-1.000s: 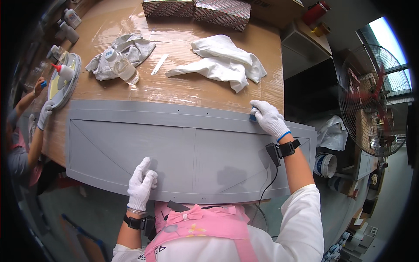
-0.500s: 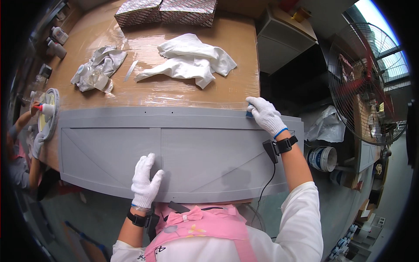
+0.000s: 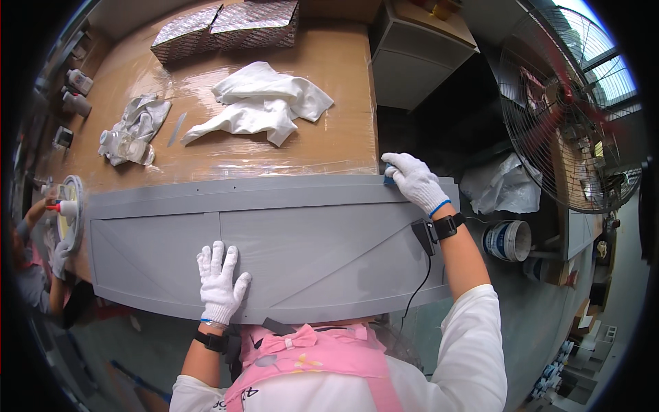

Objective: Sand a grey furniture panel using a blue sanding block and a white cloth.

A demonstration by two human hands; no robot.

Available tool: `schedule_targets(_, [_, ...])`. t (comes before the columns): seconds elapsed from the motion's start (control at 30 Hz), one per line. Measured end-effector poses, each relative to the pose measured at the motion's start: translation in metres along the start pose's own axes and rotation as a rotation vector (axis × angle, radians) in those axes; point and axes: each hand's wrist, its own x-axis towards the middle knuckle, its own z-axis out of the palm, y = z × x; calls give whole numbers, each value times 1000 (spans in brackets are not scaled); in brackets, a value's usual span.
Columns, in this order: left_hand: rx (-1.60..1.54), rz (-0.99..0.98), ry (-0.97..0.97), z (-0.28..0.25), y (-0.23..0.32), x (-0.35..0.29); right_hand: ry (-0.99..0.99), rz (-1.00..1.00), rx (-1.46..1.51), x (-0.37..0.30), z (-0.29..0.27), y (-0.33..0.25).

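Observation:
A long grey panel (image 3: 309, 254) with raised framing strips and diagonal lines lies in front of me. My left hand (image 3: 221, 281), in a white knit glove, rests on its near left part with the fingers spread. At the far right edge of the panel, my gloved right hand (image 3: 412, 180) grips a small blue block (image 3: 389, 176). The fingers cover most of that block, and it sits against the panel's far strip. Each wrist carries a black strap with a device, and a cable hangs from the right one.
Beyond the panel, a film-wrapped table (image 3: 206, 161) bears white cloth (image 3: 264, 103), a grey rag (image 3: 145, 117), a clear bottle (image 3: 134, 147) and patterned boxes (image 3: 254, 26). To the right are a large fan (image 3: 566, 96) and a bucket (image 3: 506, 240). Another person (image 3: 38, 275) works at left.
My right hand has slid rightward along the panel's far edge with the blue block. My left hand now lies flatter, its fingers spread wider. The whole view has shifted slightly.

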Motion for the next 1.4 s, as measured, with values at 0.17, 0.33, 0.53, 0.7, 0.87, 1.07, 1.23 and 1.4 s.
schedule_targets(0.17, [104, 8, -7, 8, -2, -2, -113, 6, -24, 1, -3, 15])
schedule_targets(0.33, [161, 15, -30, 10, -1, -2, -108, 179, -196, -20, -43, 85])
schedule_targets(0.53, [186, 35, -42, 8, 1, 5, -36, 134, -49, -21, -33, 105])
schedule_targets(0.7, [162, 13, -42, 7, 1, 4, -58, 214, -136, -29, -54, 129])
schedule_targets(0.87, [52, -55, -18, 2, 4, 10, -2, 327, -126, -40, -70, 156])
schedule_targets(1.07, [44, -304, 119, -3, 0, 19, 30, 374, -72, -47, -71, 165])
schedule_targets(1.23, [47, -457, -15, -12, -1, 37, 183, 528, 57, -63, -78, 186])
schedule_targets(1.4, [-70, -485, -23, -15, 10, 44, 321, 635, 318, -87, -61, 210])
